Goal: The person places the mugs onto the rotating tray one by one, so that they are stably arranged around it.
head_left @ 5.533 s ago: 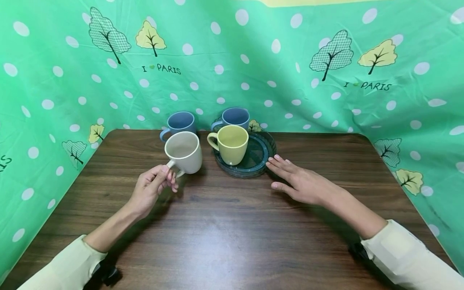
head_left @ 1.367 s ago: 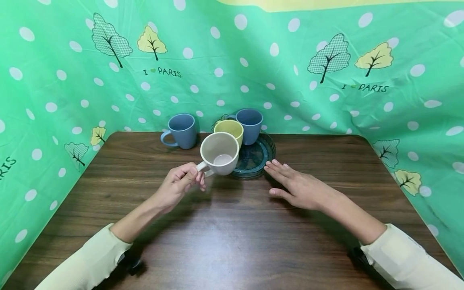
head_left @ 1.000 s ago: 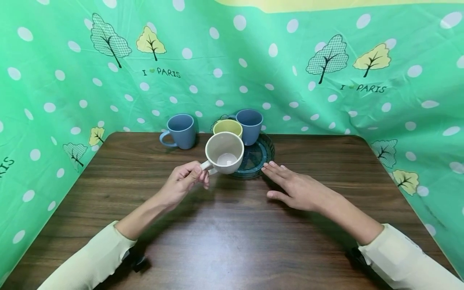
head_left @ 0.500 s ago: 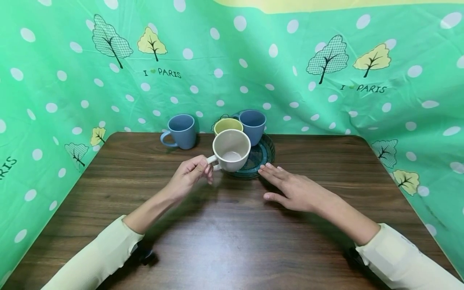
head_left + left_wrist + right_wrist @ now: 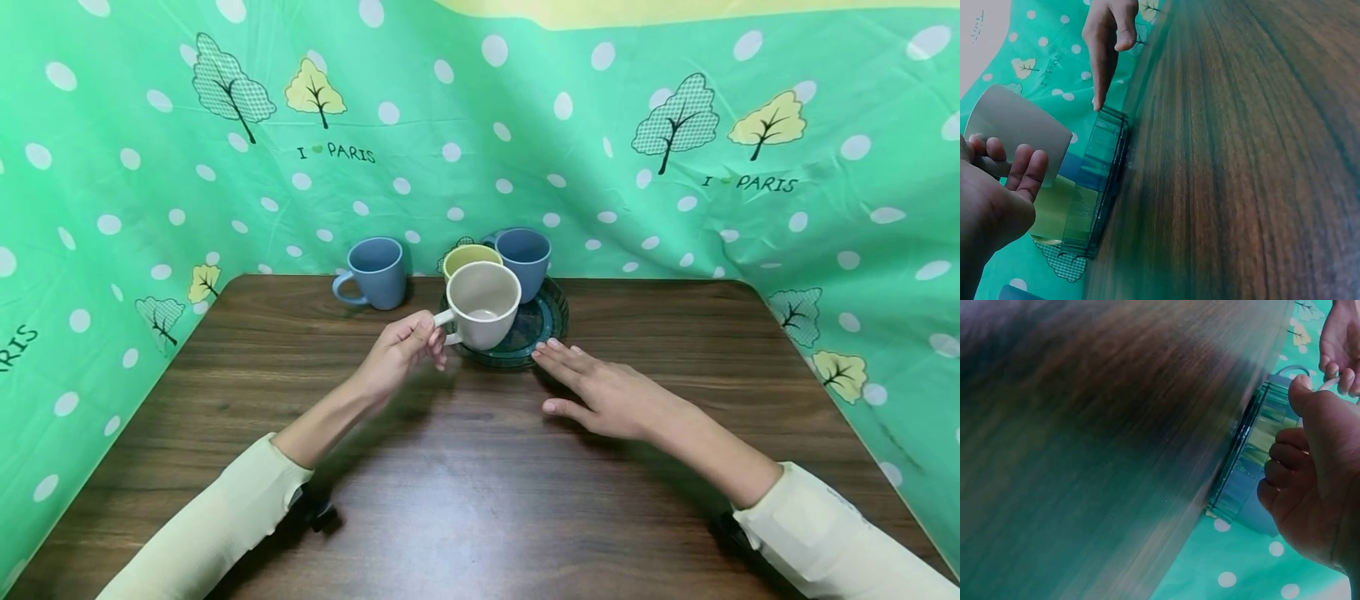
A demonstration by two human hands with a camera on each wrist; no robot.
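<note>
My left hand [image 5: 401, 354] pinches the handle of an off-white mug [image 5: 487, 329] between thumb and fingers. The mug is over the near left part of a round, clear teal tray [image 5: 553, 312]; in the left wrist view the mug [image 5: 1019, 128] tilts above the tray's wall [image 5: 1105, 140]. Behind it, a yellow mug [image 5: 471, 255] and a blue mug [image 5: 527, 265] stand in the tray, the yellow one largely hidden. With fingers straight, my right hand [image 5: 611, 396] rests its fingertips at the tray's near right rim.
Another blue mug [image 5: 380, 279] stands on the brown wooden table [image 5: 480, 483], left of the tray, its handle pointing left. A green dotted cloth [image 5: 480, 108] hangs close behind the table and along its sides.
My left hand has carried the off-white mug right, from beside the tray to over it, and lowered its tilt lately. The tray's blue mug shifted right; the yellow one sits farther back. My right hand barely moved.
</note>
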